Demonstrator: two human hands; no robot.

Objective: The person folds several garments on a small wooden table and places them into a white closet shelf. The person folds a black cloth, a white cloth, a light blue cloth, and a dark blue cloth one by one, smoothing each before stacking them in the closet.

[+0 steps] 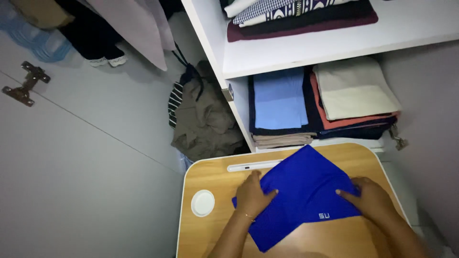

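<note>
Dim wardrobe space surrounds a small wooden lap table with a white rim (210, 167), which sits low in front of open white shelves and gives a flat place for the bright blue folded cloth garment (301, 191) spread across its top. Both hands lie flat on that garment with fingers extended rather than curled — nothing is pinched or clamped, only pressed. The left hand (252, 196) rests on the garment's left edge, palm down, holding that side flat against the wood so it does not slide, while the right hand (370, 197) presses the right edge, fingers pointing inward toward the middle, as if to smooth the fold. The garment lies at an angle, one corner pointing toward the shelves and another hanging toward the near edge of the table; a small pale marking shows near the right hand. On the table's left side a round white recessed cup holder (202, 202) sits apart from the cloth, and a narrow white slot (248, 166) runs along the far edge, just touched by the fabric. Beyond the table, stacks of folded clothes in blue, cream and orange (325, 102) fill the lower shelf, a rumpled olive-brown garment heap (205, 119) slumps on the floor beside the shelf wall — and a metal hinge (26, 82) shows on the grey door panel at left.
</note>
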